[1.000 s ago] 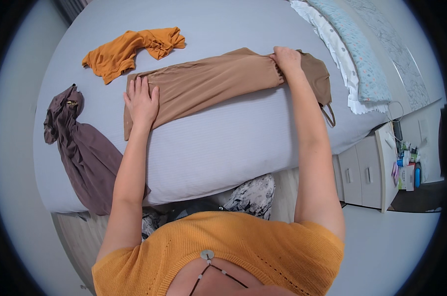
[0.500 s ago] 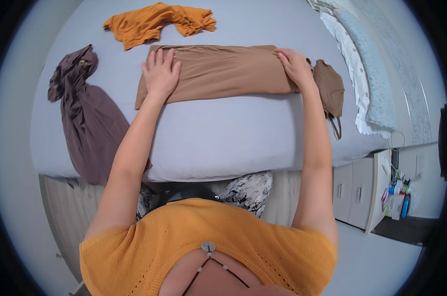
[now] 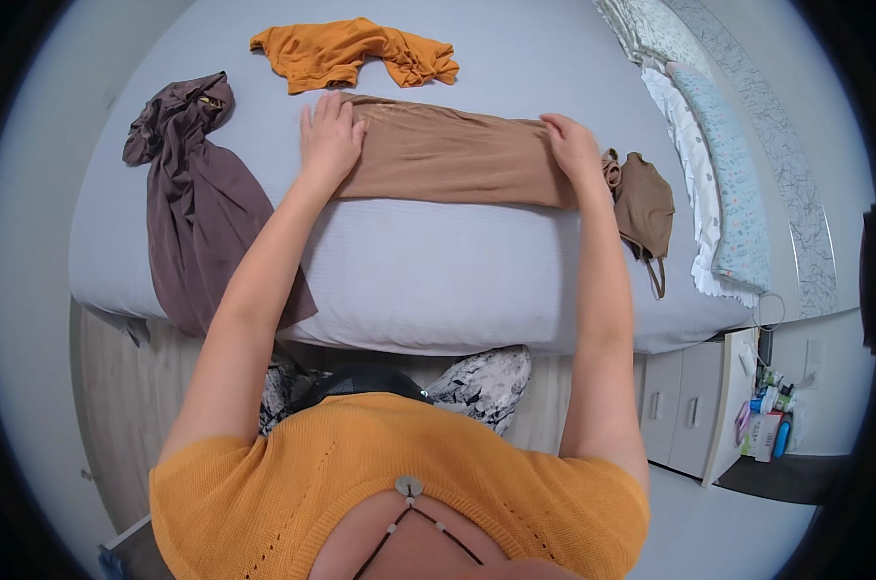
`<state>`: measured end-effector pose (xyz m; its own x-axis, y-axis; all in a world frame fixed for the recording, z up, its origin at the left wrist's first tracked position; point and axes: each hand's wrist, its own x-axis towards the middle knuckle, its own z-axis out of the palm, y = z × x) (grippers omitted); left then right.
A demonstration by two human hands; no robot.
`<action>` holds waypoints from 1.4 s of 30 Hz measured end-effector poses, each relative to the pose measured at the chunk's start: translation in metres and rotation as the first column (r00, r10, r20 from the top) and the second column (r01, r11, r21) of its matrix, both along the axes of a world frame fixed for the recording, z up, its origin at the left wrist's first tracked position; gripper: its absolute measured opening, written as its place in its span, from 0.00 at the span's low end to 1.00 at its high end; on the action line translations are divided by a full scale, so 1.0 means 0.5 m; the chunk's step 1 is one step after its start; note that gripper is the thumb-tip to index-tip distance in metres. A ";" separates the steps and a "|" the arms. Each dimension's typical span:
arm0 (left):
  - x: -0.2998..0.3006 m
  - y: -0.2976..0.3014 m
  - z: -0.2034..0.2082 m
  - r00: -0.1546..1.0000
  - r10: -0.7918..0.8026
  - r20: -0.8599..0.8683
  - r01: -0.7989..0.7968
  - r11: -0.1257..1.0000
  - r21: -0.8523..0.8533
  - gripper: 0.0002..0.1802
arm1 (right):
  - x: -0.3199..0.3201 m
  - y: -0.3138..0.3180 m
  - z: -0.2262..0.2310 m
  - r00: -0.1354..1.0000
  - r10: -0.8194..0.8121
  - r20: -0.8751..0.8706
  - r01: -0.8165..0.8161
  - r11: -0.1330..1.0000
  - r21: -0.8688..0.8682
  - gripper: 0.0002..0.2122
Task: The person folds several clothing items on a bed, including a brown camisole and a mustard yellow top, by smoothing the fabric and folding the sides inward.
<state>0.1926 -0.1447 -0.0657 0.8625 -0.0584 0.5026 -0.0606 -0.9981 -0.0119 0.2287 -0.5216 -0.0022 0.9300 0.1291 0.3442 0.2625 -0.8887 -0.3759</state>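
A long brown garment (image 3: pixel 457 155), folded into a flat band, lies crosswise on the bed before me. My left hand (image 3: pixel 331 145) is at its left end, fingers curled over the edge and thumb on top. At the opposite end, my right hand (image 3: pixel 575 153) grips the right edge; part of its fingers is hidden. The cloth between them is fairly smooth, with light wrinkles near the upper left. Just beyond my right hand is a brown strappy top (image 3: pixel 646 208), its thin straps hanging toward me; whether it joins the garment I cannot tell.
The bed (image 3: pixel 428 275) has a pale striped sheet. An orange garment (image 3: pixel 356 56) lies at the far side, a dark purple one (image 3: pixel 201 217) at left. Pillows (image 3: pixel 732 184) line the right side. A low cabinet (image 3: pixel 684 401) stands by the bed's near right corner.
My left hand has gone from spread flat on the brown garment to curled at its left end, which has come inward. My right hand stays at the right end. The whole view has shifted slightly.
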 end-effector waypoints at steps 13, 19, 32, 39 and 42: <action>-0.028 0.041 -0.037 0.977 -0.004 -0.214 -0.013 0.997 -0.077 0.32 | 0.022 0.022 -0.125 0.950 -0.257 -0.176 0.162 0.890 -0.426 0.27; -0.019 0.053 -0.034 0.992 -0.088 -0.088 0.062 0.963 -0.264 0.28 | -0.025 0.057 -0.081 0.990 -0.134 0.047 0.141 0.894 -0.425 0.22; -0.071 0.102 0.013 0.939 -0.208 -0.273 -0.088 0.624 -0.777 0.38 | -0.216 0.455 -0.086 0.835 0.537 0.120 -0.518 0.840 -0.159 0.32; -0.104 0.130 -0.014 0.988 -0.119 0.096 0.024 -0.500 -0.866 0.20 | -0.201 0.569 -0.118 0.864 0.453 0.220 -0.449 0.891 -0.070 0.27; -0.102 0.141 -0.018 0.981 -0.150 0.123 0.019 -0.556 -0.831 0.21 | -0.178 0.573 -0.126 0.895 0.417 0.159 -0.445 0.864 0.236 0.22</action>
